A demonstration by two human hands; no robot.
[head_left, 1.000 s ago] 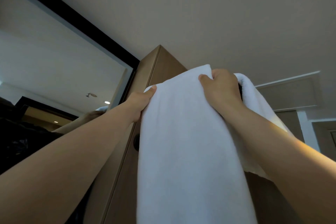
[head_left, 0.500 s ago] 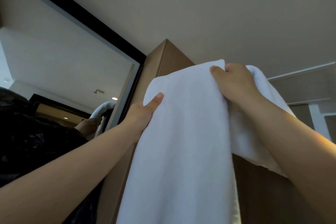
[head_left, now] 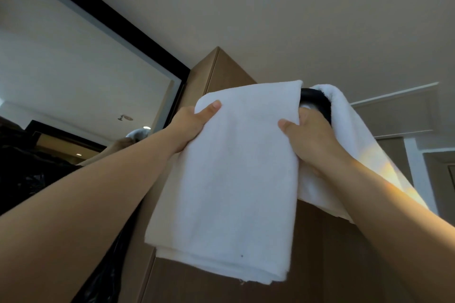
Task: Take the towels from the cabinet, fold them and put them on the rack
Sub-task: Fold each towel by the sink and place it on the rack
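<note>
White folded terry towel (head_left: 236, 167) up high, top edge beside black curved rack bar (head_left: 316, 101). My left hand (head_left: 192, 128) pinches top-left corner, right hand (head_left: 312, 142) grips right edge. Fingers (head_left: 213, 108) clamped both sides, I judge to keep fold flat for draping. Second white towel (head_left: 349, 135) hangs over bar, beyond right fingers.

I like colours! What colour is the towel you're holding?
The towel is white, clearest in head view.

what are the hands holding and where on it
Both grip the white towel: left hand at its upper left corner, right hand at its upper right edge.
</note>
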